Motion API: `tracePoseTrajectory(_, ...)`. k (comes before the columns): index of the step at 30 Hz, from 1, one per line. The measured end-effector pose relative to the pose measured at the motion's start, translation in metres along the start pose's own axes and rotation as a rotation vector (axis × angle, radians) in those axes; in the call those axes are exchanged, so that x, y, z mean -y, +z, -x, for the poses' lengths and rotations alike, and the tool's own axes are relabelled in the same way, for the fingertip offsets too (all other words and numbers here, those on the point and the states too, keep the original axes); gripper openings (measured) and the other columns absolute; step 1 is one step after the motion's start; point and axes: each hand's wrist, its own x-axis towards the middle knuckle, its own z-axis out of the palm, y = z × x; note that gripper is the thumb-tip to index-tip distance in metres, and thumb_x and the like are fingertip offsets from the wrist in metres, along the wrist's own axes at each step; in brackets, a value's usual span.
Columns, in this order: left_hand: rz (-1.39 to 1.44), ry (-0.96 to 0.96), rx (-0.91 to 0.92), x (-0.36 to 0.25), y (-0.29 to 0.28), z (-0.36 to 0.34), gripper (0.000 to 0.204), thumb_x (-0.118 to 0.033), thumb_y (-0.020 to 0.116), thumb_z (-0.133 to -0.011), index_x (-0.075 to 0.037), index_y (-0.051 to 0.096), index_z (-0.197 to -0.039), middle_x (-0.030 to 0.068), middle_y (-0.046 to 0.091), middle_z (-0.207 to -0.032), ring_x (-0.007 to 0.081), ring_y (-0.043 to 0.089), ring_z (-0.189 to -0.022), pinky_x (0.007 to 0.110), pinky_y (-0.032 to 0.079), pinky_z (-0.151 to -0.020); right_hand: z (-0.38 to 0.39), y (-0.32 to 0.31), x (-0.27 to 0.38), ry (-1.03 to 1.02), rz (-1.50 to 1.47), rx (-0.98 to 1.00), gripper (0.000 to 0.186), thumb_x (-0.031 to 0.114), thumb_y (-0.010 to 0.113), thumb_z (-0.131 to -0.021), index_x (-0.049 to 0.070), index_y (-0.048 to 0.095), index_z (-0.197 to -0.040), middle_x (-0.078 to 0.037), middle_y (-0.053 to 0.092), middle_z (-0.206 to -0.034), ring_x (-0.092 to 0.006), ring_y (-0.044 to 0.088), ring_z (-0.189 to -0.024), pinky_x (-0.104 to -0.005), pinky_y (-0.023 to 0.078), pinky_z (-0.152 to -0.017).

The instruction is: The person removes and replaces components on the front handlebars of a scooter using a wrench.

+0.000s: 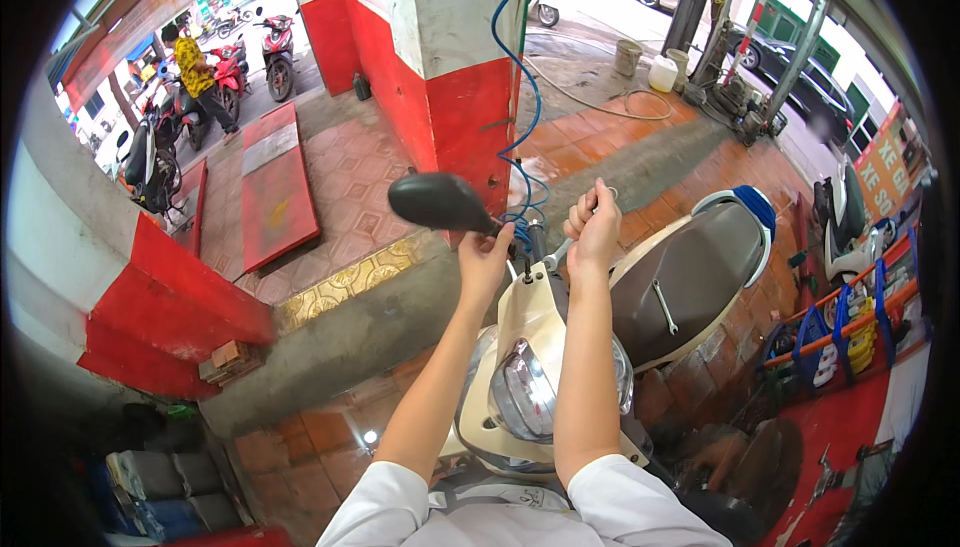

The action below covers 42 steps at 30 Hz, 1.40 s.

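Note:
My left hand point(484, 259) grips the stem just below a black oval mirror point(435, 200) at the handlebar of a cream scooter point(520, 312). My right hand point(592, 227), right of it, is closed round a metal wrench point(560, 252), its lower part angled toward the stem's base. The scooter's headlight point(520, 387) sits between my forearms. Another open-ended wrench point(664, 307) lies on the brown seat point(708, 257). Coiled blue hose point(520, 217) hangs behind my hands.
A red-and-white pillar point(465, 117) stands ahead. At left are red ramps point(278, 187), parked scooters and a person in yellow point(192, 72). A raised concrete step point(340, 322) runs left of the scooter. At right are buckets point(662, 74), a rack point(838, 332) and cars outside.

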Motion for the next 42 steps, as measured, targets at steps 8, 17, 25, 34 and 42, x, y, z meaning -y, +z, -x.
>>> tracePoseTrajectory(8,0.077,0.157,-0.058,0.009,-0.006,0.025,0.011,-0.008,0.072,-0.09,-0.005,0.063,-0.094,-0.0003,0.064,-0.083,0.0046,0.057,-0.071,0.02,0.044,-0.061,0.008,-0.01,0.014,-0.011,-0.061,-0.015,0.036,0.027,0.049,-0.099,0.015,0.036,-0.068,0.006,0.023,-0.054,-0.0061,0.019,-0.044,-0.0276,0.014,-0.044)
tracePoseTrajectory(17,0.015,0.146,0.102,0.003,-0.025,0.024,0.014,-0.006,0.068,-0.092,-0.004,0.063,-0.105,0.0041,0.069,-0.095,0.0074,0.063,-0.083,0.021,0.049,-0.067,0.008,-0.014,0.023,0.007,-0.134,-0.044,0.035,0.028,0.049,-0.099,0.015,0.037,-0.068,0.007,0.023,-0.054,-0.0058,0.019,-0.044,-0.0266,0.015,-0.044)
tracePoseTrajectory(25,0.007,0.259,0.084,0.002,-0.024,0.042,0.017,0.002,0.07,-0.087,-0.001,0.064,-0.103,0.0094,0.068,-0.103,0.0137,0.063,-0.1,0.029,0.054,-0.084,0.012,-0.02,0.037,-0.009,-0.204,-0.035,0.034,0.029,0.049,-0.098,0.015,0.038,-0.069,0.006,0.024,-0.055,-0.0061,0.019,-0.045,-0.0265,0.015,-0.044)
tracePoseTrajectory(34,-0.721,0.75,0.197,-0.015,-0.013,0.039,0.022,-0.002,0.08,-0.068,-0.004,0.07,-0.088,0.01,0.068,-0.079,0.0245,0.068,-0.072,0.035,0.054,-0.064,0.014,-0.039,0.06,-0.072,-0.294,-0.116,0.034,0.029,0.049,-0.099,0.015,0.037,-0.07,0.006,0.024,-0.057,-0.007,0.017,-0.047,-0.0269,0.014,-0.046)
tracePoseTrajectory(42,-1.007,0.704,0.706,-0.088,0.026,0.003,0.019,-0.01,0.076,-0.064,-0.005,0.066,-0.079,0.0136,0.065,-0.075,0.0342,0.064,-0.072,0.043,0.051,-0.064,0.016,-0.063,0.089,-0.235,-0.358,-0.31,0.032,0.027,0.048,-0.098,0.015,0.037,-0.071,0.005,0.026,-0.057,-0.0069,0.018,-0.047,-0.0263,0.014,-0.045)
